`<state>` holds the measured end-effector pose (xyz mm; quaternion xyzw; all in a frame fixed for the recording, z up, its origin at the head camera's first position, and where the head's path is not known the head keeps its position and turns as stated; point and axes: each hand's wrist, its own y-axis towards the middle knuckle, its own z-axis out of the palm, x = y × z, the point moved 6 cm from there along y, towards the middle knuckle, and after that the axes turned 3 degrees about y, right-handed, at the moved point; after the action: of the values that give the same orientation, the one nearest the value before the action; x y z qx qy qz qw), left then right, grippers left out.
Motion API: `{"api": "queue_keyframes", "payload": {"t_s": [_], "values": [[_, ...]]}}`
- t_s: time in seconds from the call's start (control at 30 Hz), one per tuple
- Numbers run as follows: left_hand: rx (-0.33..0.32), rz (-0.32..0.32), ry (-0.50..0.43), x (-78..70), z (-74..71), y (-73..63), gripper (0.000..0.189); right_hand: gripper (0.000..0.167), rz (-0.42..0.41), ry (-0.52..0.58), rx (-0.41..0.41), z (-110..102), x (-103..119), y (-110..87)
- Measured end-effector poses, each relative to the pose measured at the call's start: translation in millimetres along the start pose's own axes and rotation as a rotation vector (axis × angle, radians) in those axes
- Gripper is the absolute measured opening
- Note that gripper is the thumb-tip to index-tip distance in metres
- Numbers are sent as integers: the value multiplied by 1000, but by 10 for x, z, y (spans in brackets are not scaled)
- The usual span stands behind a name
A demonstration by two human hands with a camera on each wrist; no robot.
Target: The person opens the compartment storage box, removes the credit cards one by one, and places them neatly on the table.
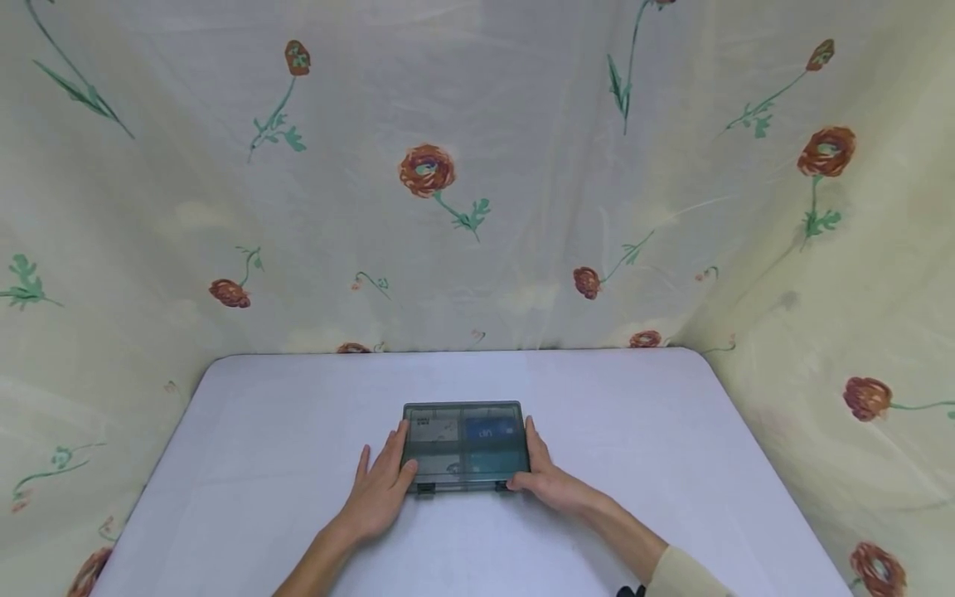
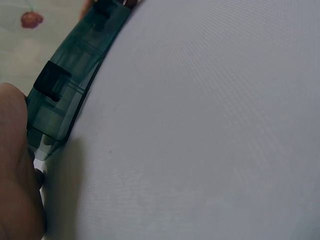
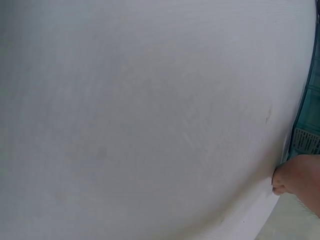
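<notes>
A dark, see-through plastic case point(image 1: 462, 448) with a closed lid lies on the white table point(image 1: 627, 431). Two black latches line its near side, one of them a latch point(image 2: 52, 80) seen close up in the left wrist view. Through the lid a greyish item and a blue item point(image 1: 488, 428) show in separate compartments. My left hand point(image 1: 376, 493) holds the case's left side, thumb at the near left corner. On the right side, my right hand point(image 1: 555, 481) grips it with the thumb by the right latch. In the right wrist view, a printed label point(image 3: 306, 141) shows through the case.
A pale curtain point(image 1: 515, 207) with printed red flowers hangs behind the table and along both sides. The table's far edge runs just in front of it. A beige sleeve point(image 1: 686, 576) covers the right forearm, with a small black object point(image 1: 630, 591) beside it.
</notes>
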<state>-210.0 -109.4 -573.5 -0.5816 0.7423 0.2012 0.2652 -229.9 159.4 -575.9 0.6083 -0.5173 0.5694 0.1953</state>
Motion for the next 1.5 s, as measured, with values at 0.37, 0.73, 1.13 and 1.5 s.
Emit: {"api": "queue_keyframes", "payload": {"t_s": [0.37, 0.73, 1.13, 1.5], "values": [[10, -2, 1, 13, 13, 7, 65, 114, 36, -2, -94, 63, 152, -31], [15, -10, 7, 35, 3, 35, 66, 122, 25, -27, -143, 112, 203, -11], [15, -8, 1, 42, 14, 4, 65, 116, 52, -14, -142, 106, 46, 55], [28, -6, 3, 41, 4, 16, 65, 96, -43, -241, -133, -27, 250, -70]]}}
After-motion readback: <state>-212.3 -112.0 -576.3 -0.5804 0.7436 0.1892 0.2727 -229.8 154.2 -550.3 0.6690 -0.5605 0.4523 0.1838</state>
